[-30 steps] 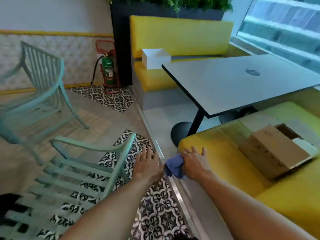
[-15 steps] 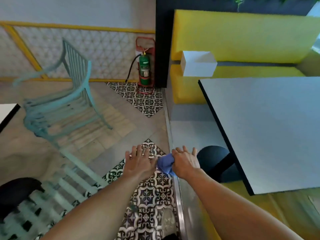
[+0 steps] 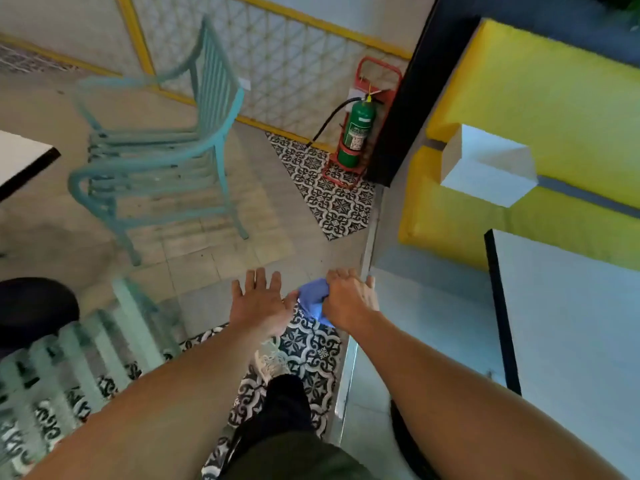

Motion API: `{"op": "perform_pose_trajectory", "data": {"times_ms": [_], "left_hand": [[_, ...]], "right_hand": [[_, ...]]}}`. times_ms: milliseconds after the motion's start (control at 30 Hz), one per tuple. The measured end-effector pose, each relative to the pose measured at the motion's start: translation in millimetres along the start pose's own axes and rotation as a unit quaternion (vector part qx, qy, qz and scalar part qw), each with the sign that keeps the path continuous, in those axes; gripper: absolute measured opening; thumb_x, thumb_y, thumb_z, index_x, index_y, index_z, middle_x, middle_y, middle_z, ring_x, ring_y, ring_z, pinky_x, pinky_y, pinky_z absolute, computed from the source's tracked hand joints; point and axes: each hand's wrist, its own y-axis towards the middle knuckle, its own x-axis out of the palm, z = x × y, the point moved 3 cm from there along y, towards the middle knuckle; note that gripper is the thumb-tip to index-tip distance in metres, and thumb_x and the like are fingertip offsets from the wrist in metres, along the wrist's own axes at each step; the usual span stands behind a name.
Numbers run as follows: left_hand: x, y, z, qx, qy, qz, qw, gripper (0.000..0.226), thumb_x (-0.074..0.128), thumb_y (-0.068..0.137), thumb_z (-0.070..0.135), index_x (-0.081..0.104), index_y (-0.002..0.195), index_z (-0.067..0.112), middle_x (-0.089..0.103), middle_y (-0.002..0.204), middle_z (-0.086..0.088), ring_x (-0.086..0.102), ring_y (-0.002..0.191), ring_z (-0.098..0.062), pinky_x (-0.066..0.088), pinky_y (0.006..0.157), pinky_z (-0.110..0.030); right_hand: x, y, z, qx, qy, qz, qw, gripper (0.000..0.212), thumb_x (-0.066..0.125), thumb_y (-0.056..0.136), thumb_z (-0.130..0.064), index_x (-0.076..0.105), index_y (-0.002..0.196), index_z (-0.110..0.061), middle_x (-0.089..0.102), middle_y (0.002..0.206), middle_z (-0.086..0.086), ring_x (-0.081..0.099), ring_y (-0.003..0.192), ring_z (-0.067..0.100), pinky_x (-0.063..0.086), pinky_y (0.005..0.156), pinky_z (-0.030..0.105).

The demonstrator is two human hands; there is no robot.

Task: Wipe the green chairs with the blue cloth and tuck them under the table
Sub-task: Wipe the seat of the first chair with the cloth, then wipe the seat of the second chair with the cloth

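right hand [image 3: 348, 301]: fingers curled round blue cloth [image 3: 313, 301]
left hand [image 3: 261, 301]: flat, holding nothing
change: view swung left; far chair [image 3: 162, 147] now at 10 o'clock, likely next

Both bare forearms are reaching forward and down from the bottom corners of the frame, converging toward the centre. The left hand [image 3: 260, 301] is lying palm-down, fingers straight and slightly spread, holding nothing. The right hand [image 3: 349, 298] is sitting just beside it, knuckles up, fingers curled and gripping a bunched blue cloth [image 3: 312, 301] that is sticking out on its thumb side, between the two hands. The left thumb is almost touching that cloth; contact is unclear. One leg in dark trousers with a pale shoe [image 3: 270, 364] is showing below, between the arms.
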Motion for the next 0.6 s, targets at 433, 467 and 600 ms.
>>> {"op": "perform_pose_trajectory", "data": {"times_ms": [433,467,600], "left_hand": [[-54.5,59.1,-180.9,-0.293,-0.213,0.131,0.923,0.061,0.022,0.102,0.046,0.015,0.155,0.016,0.010,0.162,-0.012,0.004,0.150,-0.029,0.004,0.120,-0.047],[-53.7,51.8,-197.4,-0.327,-0.228,0.151,0.905,0.059,0.024,0.102,0.044,0.018,0.154,0.016,0.014,0.162,-0.012,0.007,0.150,-0.029,0.006,0.120,-0.047],[-29.9,13.2,-258.1,-0.470,-0.296,0.201,0.807,0.056,0.027,0.101,0.040,0.026,0.152,0.016,0.020,0.160,-0.014,0.012,0.149,-0.031,0.008,0.119,-0.047]], "right_hand": [[-36.1,182.6,-236.9,-0.355,-0.021,-0.129,0.926,0.066,0.036,0.071,-0.032,0.053,0.135,-0.027,0.054,0.139,0.000,0.050,0.126,0.021,0.038,0.101,0.028],[-36.0,180.2,-267.6,-0.399,-0.032,-0.128,0.908,0.065,0.037,0.070,-0.031,0.056,0.132,-0.029,0.058,0.134,0.000,0.054,0.122,0.022,0.042,0.096,0.030],[-17.9,150.1,-379.1,-0.540,-0.068,-0.144,0.826,0.060,0.038,0.070,-0.029,0.063,0.125,-0.028,0.067,0.120,0.009,0.061,0.107,0.031,0.048,0.085,0.036]]}}
